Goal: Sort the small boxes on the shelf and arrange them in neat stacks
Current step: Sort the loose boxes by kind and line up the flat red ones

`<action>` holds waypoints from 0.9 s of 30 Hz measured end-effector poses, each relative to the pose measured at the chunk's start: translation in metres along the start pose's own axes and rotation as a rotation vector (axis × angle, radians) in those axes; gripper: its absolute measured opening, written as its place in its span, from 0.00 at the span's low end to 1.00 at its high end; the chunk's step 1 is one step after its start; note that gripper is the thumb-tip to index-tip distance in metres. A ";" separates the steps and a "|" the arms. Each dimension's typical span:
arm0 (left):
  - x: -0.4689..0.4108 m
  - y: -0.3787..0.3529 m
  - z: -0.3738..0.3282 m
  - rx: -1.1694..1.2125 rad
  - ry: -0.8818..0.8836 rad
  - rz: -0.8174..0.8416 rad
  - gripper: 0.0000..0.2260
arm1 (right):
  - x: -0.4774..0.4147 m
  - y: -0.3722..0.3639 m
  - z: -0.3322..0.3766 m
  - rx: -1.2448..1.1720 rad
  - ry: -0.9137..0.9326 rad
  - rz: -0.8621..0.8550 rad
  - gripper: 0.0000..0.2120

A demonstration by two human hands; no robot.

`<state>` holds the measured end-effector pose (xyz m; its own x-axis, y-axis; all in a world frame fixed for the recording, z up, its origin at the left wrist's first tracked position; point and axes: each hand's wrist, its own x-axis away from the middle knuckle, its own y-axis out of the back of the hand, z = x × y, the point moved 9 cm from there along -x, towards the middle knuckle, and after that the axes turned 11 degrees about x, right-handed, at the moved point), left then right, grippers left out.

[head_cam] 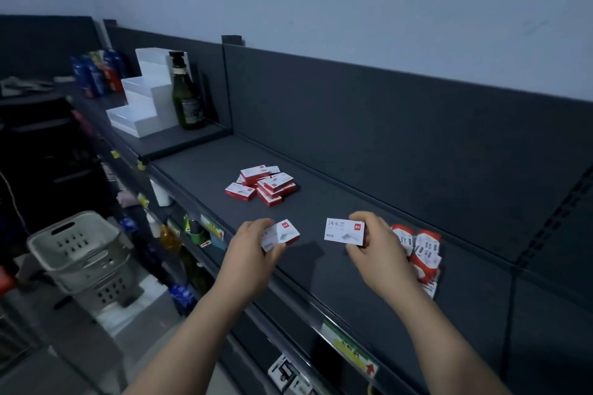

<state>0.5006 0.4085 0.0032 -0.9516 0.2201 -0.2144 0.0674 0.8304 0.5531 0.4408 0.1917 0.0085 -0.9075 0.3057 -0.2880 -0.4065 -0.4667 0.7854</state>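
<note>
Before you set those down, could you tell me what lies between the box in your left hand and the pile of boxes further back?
Nothing: the head view shows only bare dark shelf between the box in the left hand and the pile.

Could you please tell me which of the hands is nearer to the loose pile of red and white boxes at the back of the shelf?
Left. The left hand is just in front of the pile; the right hand sits farther off to the side.

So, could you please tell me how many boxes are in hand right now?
2: one box in the left hand, another box in the right hand. More lie in the pile behind.
</note>
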 end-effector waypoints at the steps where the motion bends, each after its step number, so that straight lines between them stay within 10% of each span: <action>1: -0.007 0.005 0.008 -0.005 0.012 -0.004 0.21 | -0.007 -0.009 0.004 0.004 0.002 0.013 0.15; 27: -0.177 0.016 0.144 -0.303 0.073 0.229 0.11 | -0.133 -0.186 0.042 0.028 0.021 0.292 0.15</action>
<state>0.7128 0.4569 -0.0657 -0.9417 0.3363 -0.0064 0.1990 0.5724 0.7955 0.6411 0.2728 -0.0762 -0.9877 0.1448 -0.0585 -0.1250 -0.5089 0.8517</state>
